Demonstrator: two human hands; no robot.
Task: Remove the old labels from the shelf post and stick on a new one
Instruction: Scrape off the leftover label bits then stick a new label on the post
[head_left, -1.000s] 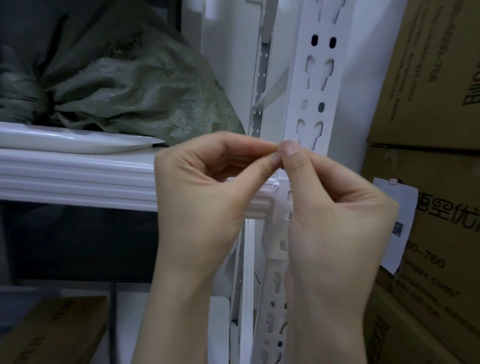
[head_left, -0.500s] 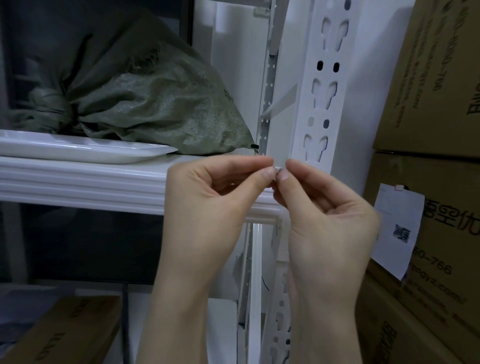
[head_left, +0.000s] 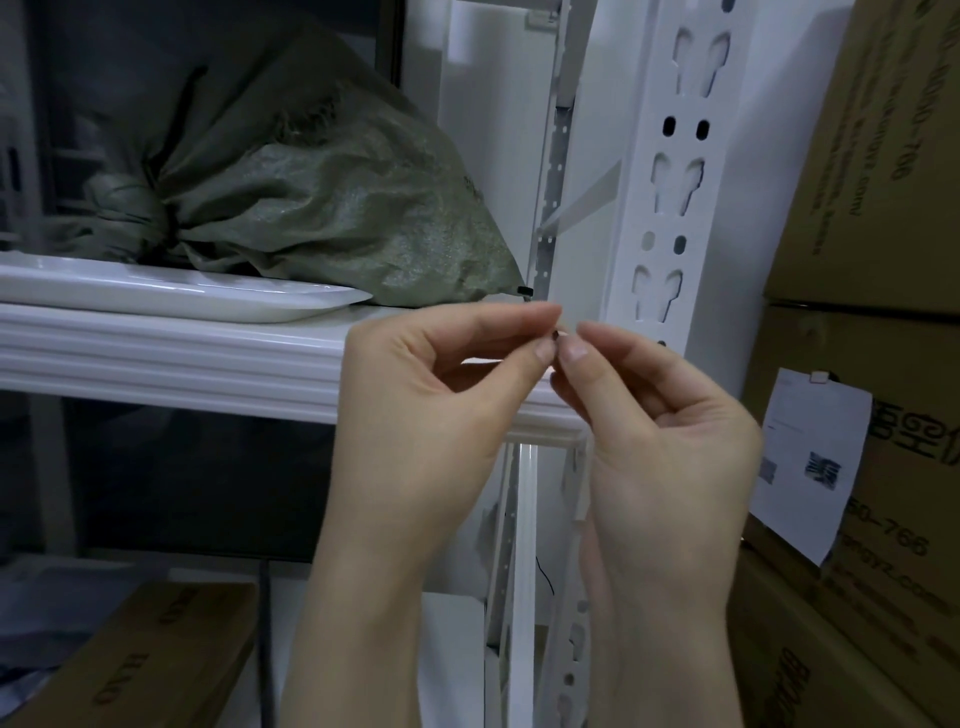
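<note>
The white shelf post (head_left: 670, 218) with keyhole slots rises at centre right. In front of it, at shelf height, my left hand (head_left: 431, 410) and my right hand (head_left: 665, 441) meet fingertip to fingertip. Both pinch a tiny label (head_left: 560, 335) between thumbs and forefingers; only a small dark edge of it shows. No label is visible on the bare part of the post above my hands. The post behind my hands is hidden.
A white shelf (head_left: 171, 358) carries a white tray (head_left: 171, 293) and a tied green woven sack (head_left: 322, 208). Stacked cardboard boxes (head_left: 878, 218) stand right of the post, one with a paper slip (head_left: 808, 457) taped on. Another box (head_left: 130, 660) lies at lower left.
My hands have dropped a little in the view and shifted right as the head camera tilted up. The fingertips stay pinched together on the small label.
</note>
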